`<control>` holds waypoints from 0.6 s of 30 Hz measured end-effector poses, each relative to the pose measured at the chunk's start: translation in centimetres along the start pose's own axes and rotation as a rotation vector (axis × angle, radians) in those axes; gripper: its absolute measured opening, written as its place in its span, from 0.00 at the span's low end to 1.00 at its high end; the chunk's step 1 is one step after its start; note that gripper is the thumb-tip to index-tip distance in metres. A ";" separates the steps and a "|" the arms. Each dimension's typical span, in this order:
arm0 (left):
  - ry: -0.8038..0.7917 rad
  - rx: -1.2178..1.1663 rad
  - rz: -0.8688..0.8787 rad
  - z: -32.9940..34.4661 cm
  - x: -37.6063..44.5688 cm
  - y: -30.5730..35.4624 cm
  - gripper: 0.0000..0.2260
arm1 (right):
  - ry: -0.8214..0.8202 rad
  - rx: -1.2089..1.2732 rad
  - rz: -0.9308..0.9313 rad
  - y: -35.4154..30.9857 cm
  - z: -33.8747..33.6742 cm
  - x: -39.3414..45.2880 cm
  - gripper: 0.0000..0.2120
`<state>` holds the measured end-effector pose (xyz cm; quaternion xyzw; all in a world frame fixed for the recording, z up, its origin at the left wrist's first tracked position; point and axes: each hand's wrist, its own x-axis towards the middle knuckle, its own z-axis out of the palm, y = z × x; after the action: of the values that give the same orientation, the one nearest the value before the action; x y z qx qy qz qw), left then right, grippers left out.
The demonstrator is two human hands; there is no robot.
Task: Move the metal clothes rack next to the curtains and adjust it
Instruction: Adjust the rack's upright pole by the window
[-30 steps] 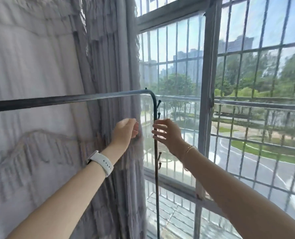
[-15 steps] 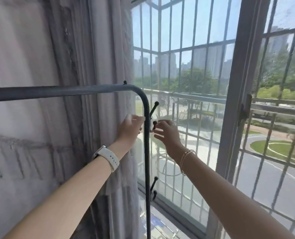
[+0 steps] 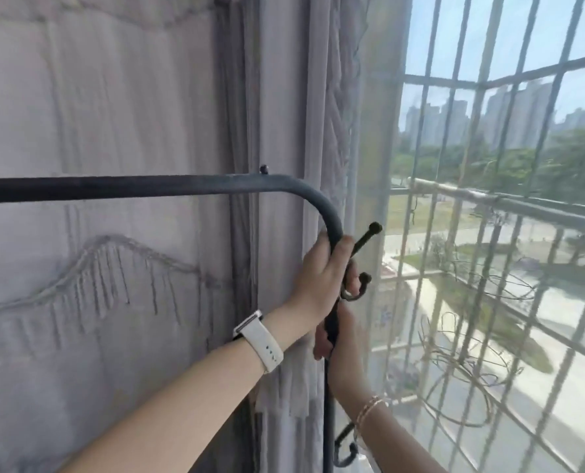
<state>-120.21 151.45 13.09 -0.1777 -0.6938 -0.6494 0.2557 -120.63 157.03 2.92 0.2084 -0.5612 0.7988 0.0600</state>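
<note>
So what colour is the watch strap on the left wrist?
White or off-white, seen clearly in the head view: watch strap.

Our dark metal clothes rack against the curtains

We see its top bar run level, bend down into an upright post carrying knobbed hooks, right in front of the pale grey pleated curtains.

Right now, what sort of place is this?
Probably a high-rise flat's window bay: pale grey embroidered curtains, metal security bars overlooking towers, and a dark metal clothes rack gripped in both hands.
</note>
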 end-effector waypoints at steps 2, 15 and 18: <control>0.022 0.011 -0.027 -1.0 1.0 -0.2 0.10 | 0.001 0.020 0.004 0.4 0.8 1.2 0.24; 0.094 0.096 -0.108 -3.9 5.4 -2.0 0.07 | -0.009 0.059 0.092 2.9 3.1 7.2 0.25; 0.061 0.094 -0.088 -4.1 5.5 -2.5 0.08 | 0.047 0.076 0.104 2.9 2.7 7.1 0.19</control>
<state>-125.64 146.68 14.39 -0.1150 -0.7225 -0.6319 0.2560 -127.29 152.51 4.01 0.1621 -0.5389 0.8263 0.0238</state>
